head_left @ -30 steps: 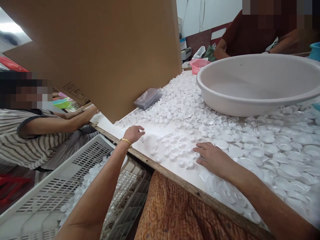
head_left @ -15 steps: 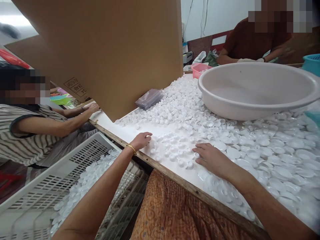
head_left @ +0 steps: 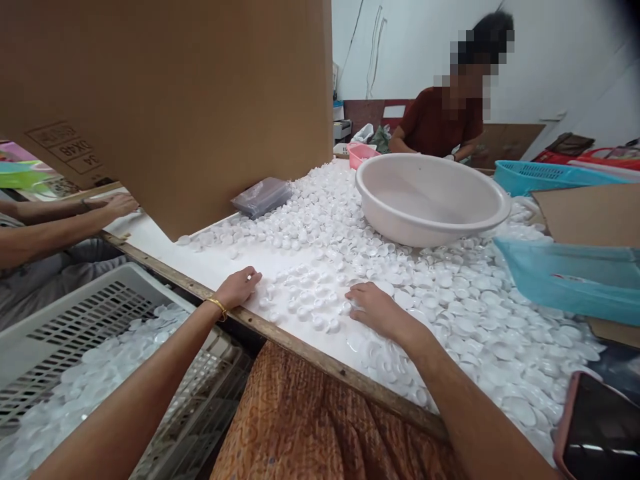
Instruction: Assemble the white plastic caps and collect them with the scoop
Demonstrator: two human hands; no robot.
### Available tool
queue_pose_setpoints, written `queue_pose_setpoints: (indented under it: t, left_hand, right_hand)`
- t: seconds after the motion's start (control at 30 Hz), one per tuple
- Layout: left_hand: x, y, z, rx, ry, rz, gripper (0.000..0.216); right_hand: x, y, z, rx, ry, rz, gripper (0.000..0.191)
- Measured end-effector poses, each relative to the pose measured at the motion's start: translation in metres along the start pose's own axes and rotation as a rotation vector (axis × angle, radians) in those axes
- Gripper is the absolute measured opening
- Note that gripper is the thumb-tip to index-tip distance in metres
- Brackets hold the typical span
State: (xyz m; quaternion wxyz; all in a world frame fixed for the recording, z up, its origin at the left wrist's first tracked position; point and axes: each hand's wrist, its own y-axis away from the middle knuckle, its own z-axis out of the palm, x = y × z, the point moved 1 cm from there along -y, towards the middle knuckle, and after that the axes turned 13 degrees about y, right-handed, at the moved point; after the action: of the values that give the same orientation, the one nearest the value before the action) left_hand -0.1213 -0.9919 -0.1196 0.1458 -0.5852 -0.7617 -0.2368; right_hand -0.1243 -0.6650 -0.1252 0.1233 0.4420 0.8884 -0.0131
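Note:
My left hand [head_left: 240, 288], with a gold bangle at the wrist, is at the table's near edge. Its fingers are curled closed around a small white plastic piece, of which only a bit shows. To the right, my right hand [head_left: 377, 310] rests low over the table with its fingers apart. A white piece lies by its thumb and fingertips; I cannot make out a grip on it. Between both hands stand small round white plastic pieces [head_left: 305, 293] in loose rows. Many flatter white pieces [head_left: 465, 307] are heaped beyond and to the right.
A large pale basin [head_left: 435, 230] sits on the heap. The tall cardboard sheet [head_left: 200, 100] blocks the left back, beside a clear plastic packet [head_left: 263, 197]. A white crate [head_left: 125, 283] stands below left. A phone [head_left: 600, 427] is at lower right. Co-workers sit left and behind.
The view has swung right, so the blue baskets and the phone now show. My hands keep nearly the same places over the small pieces. The person at the back now leans to one side.

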Motion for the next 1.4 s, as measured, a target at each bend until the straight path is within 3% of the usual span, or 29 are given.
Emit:
queue_pose_setpoints:
  t: [0.17,0.47,0.63,0.8,1.13,1.3,1.4]
  left_hand:
    - [-0.002,0.003,0.003,0.186,-0.213,-0.015,0.036]
    - [-0.015,-0.002,0.01,0.318,-0.177,0.089,0.031]
    - [-0.019,-0.002,0.013,0.397,-0.138,0.078,0.024]
    - [-0.022,0.002,0.012,0.393,-0.132,0.091,0.017]
    - [-0.023,0.006,0.008,0.329,-0.084,0.231,0.02]
    - [-0.024,0.003,0.012,0.376,-0.046,0.296,0.014]
    - [-0.025,0.003,0.011,0.455,-0.003,0.272,0.018]
  right_hand:
    - [0.0,-0.004,0.005,0.05,-0.052,0.03,0.033]
    - [0.001,0.002,0.01,0.149,-0.073,0.061,0.041]
    - [-0.007,0.023,0.011,0.403,0.04,0.136,0.037]
    - [-0.013,0.052,0.018,0.529,0.066,0.09,0.03]
    - [-0.025,0.07,0.018,0.501,0.128,0.079,0.028]
    - [-0.025,0.071,0.016,0.509,0.202,0.073,0.027]
    - [-0.034,0.081,0.013,0.588,0.232,0.046,0.026]
